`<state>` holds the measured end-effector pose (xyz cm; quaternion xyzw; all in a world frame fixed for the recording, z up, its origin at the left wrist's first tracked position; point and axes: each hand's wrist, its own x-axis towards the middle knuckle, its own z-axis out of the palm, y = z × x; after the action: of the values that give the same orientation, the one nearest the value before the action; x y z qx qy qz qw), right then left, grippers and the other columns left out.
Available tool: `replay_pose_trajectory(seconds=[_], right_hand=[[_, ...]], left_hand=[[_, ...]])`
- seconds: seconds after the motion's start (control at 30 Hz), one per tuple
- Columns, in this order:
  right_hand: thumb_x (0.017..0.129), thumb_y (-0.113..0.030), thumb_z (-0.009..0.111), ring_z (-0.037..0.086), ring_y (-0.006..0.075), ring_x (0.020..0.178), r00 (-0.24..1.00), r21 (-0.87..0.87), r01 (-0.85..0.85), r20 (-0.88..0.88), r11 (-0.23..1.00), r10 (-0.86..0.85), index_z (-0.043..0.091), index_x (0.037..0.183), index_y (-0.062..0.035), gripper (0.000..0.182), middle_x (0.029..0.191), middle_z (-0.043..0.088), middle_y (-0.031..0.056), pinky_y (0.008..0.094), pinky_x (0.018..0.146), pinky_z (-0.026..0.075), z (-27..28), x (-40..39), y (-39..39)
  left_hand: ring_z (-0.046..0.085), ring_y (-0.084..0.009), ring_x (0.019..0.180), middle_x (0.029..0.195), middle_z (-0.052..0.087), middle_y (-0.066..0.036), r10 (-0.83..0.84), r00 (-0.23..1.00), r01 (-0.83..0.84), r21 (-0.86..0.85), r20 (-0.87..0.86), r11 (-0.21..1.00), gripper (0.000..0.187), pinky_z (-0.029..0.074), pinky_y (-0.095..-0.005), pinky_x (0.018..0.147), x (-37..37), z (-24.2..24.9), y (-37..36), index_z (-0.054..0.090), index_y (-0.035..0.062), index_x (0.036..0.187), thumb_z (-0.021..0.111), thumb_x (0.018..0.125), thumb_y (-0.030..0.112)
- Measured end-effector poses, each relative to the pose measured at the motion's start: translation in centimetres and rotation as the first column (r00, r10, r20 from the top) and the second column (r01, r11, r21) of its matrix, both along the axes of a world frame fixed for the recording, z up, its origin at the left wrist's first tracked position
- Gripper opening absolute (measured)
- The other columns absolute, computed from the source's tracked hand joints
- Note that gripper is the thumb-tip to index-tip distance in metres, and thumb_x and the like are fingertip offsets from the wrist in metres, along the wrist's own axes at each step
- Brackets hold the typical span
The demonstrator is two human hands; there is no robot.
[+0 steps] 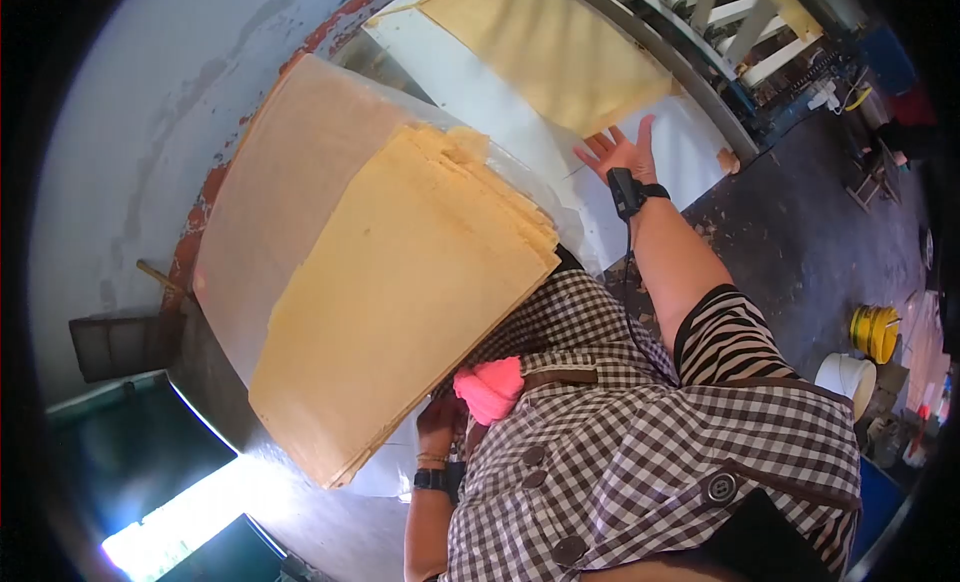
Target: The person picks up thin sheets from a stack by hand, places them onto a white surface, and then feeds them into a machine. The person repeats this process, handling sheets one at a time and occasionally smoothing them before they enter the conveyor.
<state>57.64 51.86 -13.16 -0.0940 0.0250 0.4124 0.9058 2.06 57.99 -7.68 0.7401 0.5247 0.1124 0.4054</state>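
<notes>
My right hand (622, 154) is spread palm up, a black device strapped to its wrist. Its fingertips reach the near edge of a thin tan sheet (560, 52) lying on a white tabletop (690, 142). In front of my body stands a thick stack of thin tan sheets (400, 272), rough along its right edge, with a paler pinkish area at its left. My left hand (440, 424), wearing a bracelet and a dark watch, is low beside the stack's near edge; its fingers are mostly hidden. A bright pink cloth (489, 390) pokes out at my checked apron (620, 432).
A slatted metal machine frame (740, 27) runs behind the white tabletop. On the dark floor (800, 222) at right are scraps, a yellow bucket (874, 332) and a white bucket (846, 378). A peeling wall (130, 162) and a dark green panel (130, 452) border the left side.
</notes>
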Motion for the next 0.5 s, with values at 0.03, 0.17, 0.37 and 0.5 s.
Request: replay_pose_trajectory(seconds=[0.03, 0.17, 0.37, 0.5], right_hand=[[0.071, -0.078, 0.065, 0.038, 0.0346, 0.136, 1.0, -0.067, 0.006, 0.0, 0.998, -0.006, 0.027, 0.149, -0.0048, 0.114, 0.151, 0.033, 0.0204, 0.0555, 0.111, 0.03, -0.8, 0.1, 0.2], [0.077, -0.066, 0.07, 0.062, 0.0339, 0.103, 1.0, -0.483, -0.01, -0.012, 0.876, 0.005, 0.029, 0.147, -0.0036, 0.102, 0.142, 0.043, 0.0227, 0.0526, 0.089, 0.05, -6.2, 0.3, 3.0], [0.082, -0.046, 0.071, 0.064, 0.0322, 0.105, 0.862, -0.856, 0.491, 0.504, 0.162, 0.047, 0.048, 0.134, 0.0014, 0.074, 0.114, 0.065, 0.0211, 0.0426, 0.091, 0.051, -5.4, 2.6, 1.4], [0.084, -0.016, 0.062, 0.053, 0.0283, 0.124, 0.191, -0.219, 0.975, 0.805, -0.018, 0.562, 0.061, 0.125, -0.0139, 0.041, 0.13, 0.06, 0.0123, 0.0403, 0.102, 0.043, -1.4, 2.8, 3.1]], left_hand=[[0.052, -0.0091, 0.048, 0.061, 0.061, -0.002, -0.05, 0.999, 0.05, 0.038, -0.021, 0.998, 0.027, 0.038, -0.0261, 0.045, -0.5, 0.2, 0.4, 0.069, 0.0063, 0.08, 0.056, 0.092, 0.027], [0.052, -0.0113, 0.046, 0.06, 0.061, -0.002, 0.107, 0.966, -0.142, -0.137, -0.236, 0.98, 0.032, 0.04, -0.0285, 0.045, 0.5, 3.5, 0.2, 0.069, 0.0068, 0.08, 0.056, 0.092, 0.034], [0.061, -0.0218, 0.059, 0.068, 0.064, -0.009, -0.361, 0.828, 0.458, 0.145, -0.429, 0.877, 0.024, 0.047, -0.0356, 0.051, -1.4, 1.1, 2.5, 0.067, 0.0089, 0.08, 0.057, 0.089, 0.029], [0.067, -0.0345, 0.079, 0.087, 0.068, -0.015, -0.322, 0.615, 0.687, 0.289, -0.72, 0.667, 0.018, 0.053, -0.0438, 0.065, -2.5, 2.2, 2.9, 0.067, 0.0087, 0.089, 0.055, 0.087, 0.022]])
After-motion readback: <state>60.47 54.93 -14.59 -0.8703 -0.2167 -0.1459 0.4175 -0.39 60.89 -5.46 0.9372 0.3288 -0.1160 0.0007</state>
